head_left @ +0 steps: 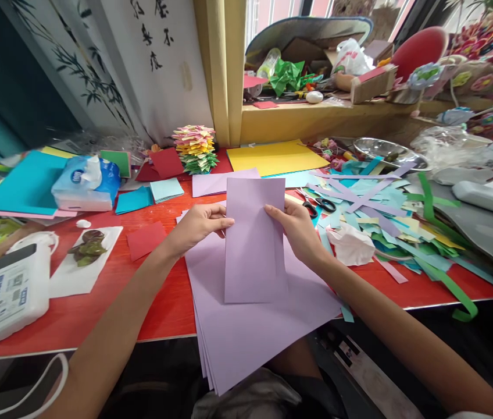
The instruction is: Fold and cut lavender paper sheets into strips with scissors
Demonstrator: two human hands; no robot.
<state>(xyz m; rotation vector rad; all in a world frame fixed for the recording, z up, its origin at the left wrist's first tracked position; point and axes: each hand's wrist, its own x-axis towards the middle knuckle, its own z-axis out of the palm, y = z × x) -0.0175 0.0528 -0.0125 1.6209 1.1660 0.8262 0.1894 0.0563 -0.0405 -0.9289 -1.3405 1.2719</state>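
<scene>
Nearest, a stack of large lilac sheets lies on the red bench, its lower corner jutting past the edge; it looks thin and likely to slide or bend there, best steadied flat from above. Over it stands a smaller lilac piece, raised in front of the person; it should be light and fairly stiff, easy to crease, with smooth faces that could slip; whether it is one layer or a folded pair is hard to tell. The left hand pinches its left edge, and the right hand is clamped on its right edge, thumb on the front face; these opposite edges seem the right hold, lightly, to avoid denting. Beyond are black-handled scissors by loose paper strips; farther back, a yellow sheet lies flat.
</scene>
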